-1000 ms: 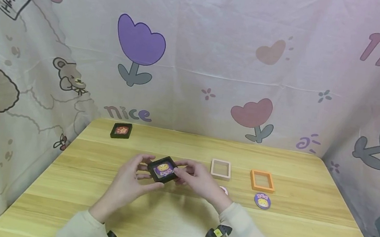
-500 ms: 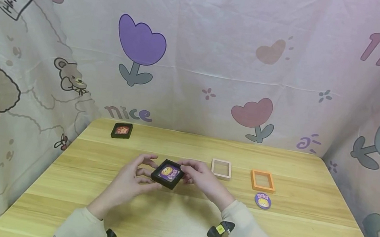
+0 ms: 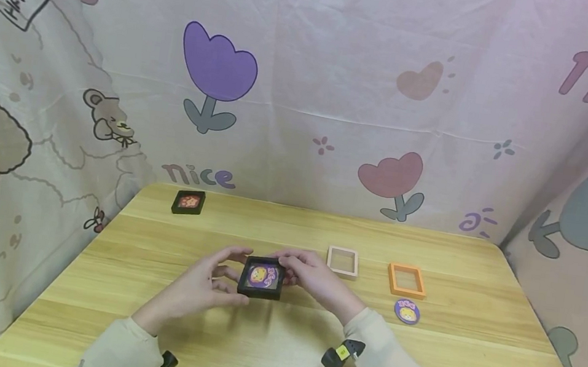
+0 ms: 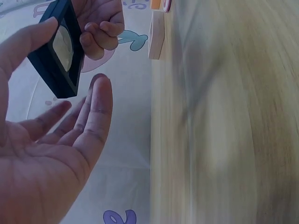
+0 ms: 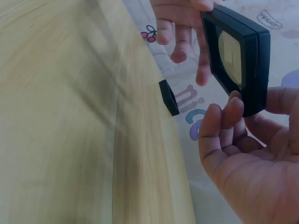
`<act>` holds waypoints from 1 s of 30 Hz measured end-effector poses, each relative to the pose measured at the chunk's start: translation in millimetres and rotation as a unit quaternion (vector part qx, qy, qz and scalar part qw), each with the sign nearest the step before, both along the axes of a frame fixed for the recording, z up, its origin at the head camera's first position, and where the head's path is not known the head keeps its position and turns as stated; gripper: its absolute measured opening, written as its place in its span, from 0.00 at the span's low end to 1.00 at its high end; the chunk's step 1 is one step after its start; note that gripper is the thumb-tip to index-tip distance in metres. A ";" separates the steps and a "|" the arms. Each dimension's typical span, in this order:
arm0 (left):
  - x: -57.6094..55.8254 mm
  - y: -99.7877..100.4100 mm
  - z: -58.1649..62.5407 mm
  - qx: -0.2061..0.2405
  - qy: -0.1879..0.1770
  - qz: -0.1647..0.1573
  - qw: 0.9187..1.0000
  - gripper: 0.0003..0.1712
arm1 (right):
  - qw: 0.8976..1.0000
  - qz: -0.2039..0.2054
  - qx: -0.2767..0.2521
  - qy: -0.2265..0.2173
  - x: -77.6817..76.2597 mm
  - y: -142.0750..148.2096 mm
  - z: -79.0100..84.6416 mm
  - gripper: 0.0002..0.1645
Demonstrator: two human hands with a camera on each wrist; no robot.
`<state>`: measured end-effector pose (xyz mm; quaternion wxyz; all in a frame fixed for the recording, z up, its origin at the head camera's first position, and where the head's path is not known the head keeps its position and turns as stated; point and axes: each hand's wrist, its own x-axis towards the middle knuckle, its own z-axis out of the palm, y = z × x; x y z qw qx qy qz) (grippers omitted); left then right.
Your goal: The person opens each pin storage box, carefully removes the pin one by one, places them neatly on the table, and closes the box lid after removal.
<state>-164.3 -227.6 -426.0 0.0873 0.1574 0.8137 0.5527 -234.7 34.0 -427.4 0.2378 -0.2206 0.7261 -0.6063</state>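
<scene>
Above the table, my right hand [image 3: 315, 279] pinches a square black display frame [image 3: 259, 294] at its right side. Behind the frame's clear window is a round purple badge [image 3: 258, 275] with a yellow animal face. At the opposite side, my left hand [image 3: 197, 282] touches the frame with its thumb [image 4: 32, 39]. Its other fingers [image 4: 96, 109] stretch out, apart from the frame, in the left wrist view. The right wrist view shows the frame's pale back, with my right fingers and thumb on its lower edge.
Another black frame [image 3: 187, 211], holding a red badge, lies at the table's back left. To the right are a pale pink frame [image 3: 340, 273] and an orange frame [image 3: 406, 294]. A purple badge [image 3: 407, 312] lies just in front of the orange one. A patterned cloth [image 3: 307, 86] hangs behind.
The black frame has turned in my right hand from a slanted position to nearly square-on. It has shifted slightly right and nearer to me. The left hand has moved slightly nearer too.
</scene>
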 end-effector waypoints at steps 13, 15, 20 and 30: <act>-0.6 2.8 0.5 -0.010 -0.002 0.041 0.999 0.48 | 0.999 -0.020 0.028 0.037 4.2 0.8 6.0 0.24; -1.1 2.8 0.7 -0.016 -0.001 0.059 0.998 0.47 | 0.996 -0.036 0.049 0.060 6.6 -0.4 8.3 0.24; -3.5 5.6 -0.3 -0.034 0.012 0.091 0.995 0.47 | 0.985 -0.066 0.100 0.121 12.5 -5.2 12.5 0.30; -3.5 12.2 -2.2 -0.046 0.021 0.143 0.988 0.49 | 0.974 -0.068 0.136 0.166 18.4 -9.5 16.4 0.40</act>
